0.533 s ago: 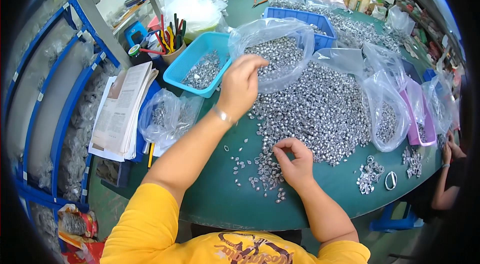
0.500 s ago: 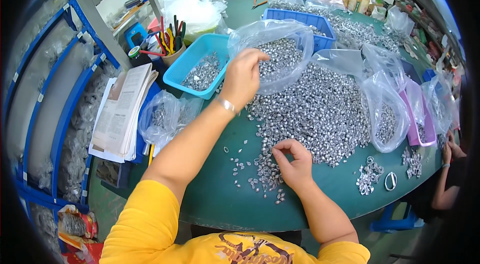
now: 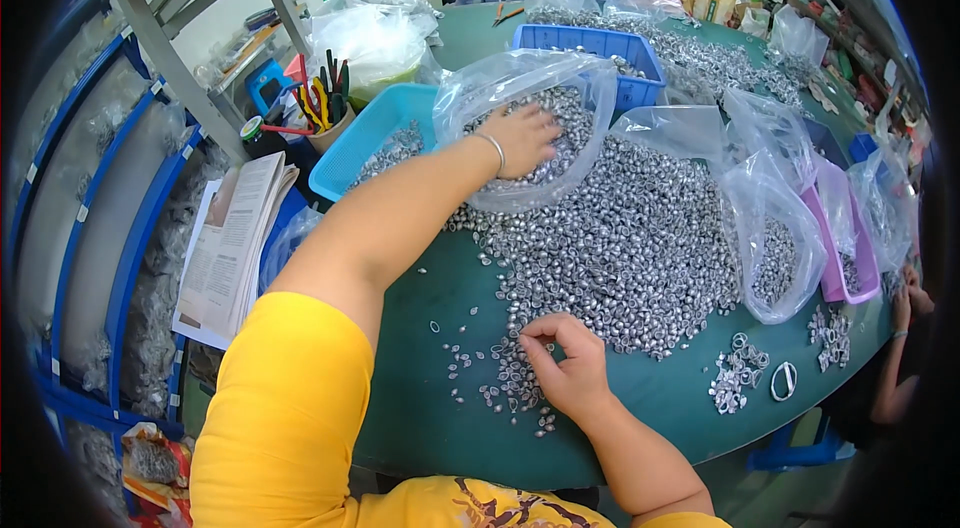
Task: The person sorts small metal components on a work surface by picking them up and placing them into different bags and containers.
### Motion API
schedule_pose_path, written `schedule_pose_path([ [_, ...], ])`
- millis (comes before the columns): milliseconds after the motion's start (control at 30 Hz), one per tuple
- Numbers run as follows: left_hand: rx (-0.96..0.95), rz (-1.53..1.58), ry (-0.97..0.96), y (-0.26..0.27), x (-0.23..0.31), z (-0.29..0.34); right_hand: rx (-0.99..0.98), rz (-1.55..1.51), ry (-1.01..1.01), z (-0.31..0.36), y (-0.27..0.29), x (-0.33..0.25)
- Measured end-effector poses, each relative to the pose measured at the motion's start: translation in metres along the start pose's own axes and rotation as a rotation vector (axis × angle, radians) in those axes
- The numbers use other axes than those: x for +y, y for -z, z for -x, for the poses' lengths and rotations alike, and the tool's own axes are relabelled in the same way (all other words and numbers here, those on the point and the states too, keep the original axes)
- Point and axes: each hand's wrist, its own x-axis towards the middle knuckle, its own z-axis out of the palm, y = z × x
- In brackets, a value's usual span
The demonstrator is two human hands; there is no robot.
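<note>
Green worktop (image 3: 420, 408), heaped metal parts (image 3: 640, 248). Left hand (image 3: 522, 136) inside bag (image 3: 520, 88) beyond heap, fingers spread, released. Right hand (image 3: 565, 368) at heap's near edge, fingers pinched; grasp unclear.

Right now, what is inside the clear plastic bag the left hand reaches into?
The clear plastic bag holds small silvery metal pieces. The left hand rests on them, covering those beneath it; the bag's bottom is hidden.

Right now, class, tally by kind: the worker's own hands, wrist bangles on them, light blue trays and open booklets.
Own hands: 2 (left hand, right hand)
Wrist bangle: 1
Light blue tray: 1
Open booklet: 1
Total: 5
</note>
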Motion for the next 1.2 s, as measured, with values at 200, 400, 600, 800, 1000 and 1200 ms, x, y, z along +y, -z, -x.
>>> schedule_pose_path([
  [200,-0.063,0.378,0.440,0.011,-0.037,-0.022,0.010,0.012,-0.001,-0.002,0.005,-0.001],
  [400,-0.226,0.205,0.656,0.012,-0.024,-0.022,0.001,-0.016,0.050,-0.001,0.002,-0.002],
  [600,-0.277,0.262,0.660,0.036,0.032,-0.009,-0.027,-0.020,0.083,0.004,-0.002,-0.004],
  [800,-0.119,0.431,0.065,0.026,0.045,0.007,-0.044,-0.014,0.081,0.003,-0.005,0.001],
  [1000,-0.045,0.356,0.438,0.038,0.046,0.036,-0.033,0.010,0.055,0.004,-0.005,0.004],
  [1200,-0.117,0.196,0.629,0.040,0.014,0.047,-0.030,0.011,0.059,0.006,-0.005,0.007],
])
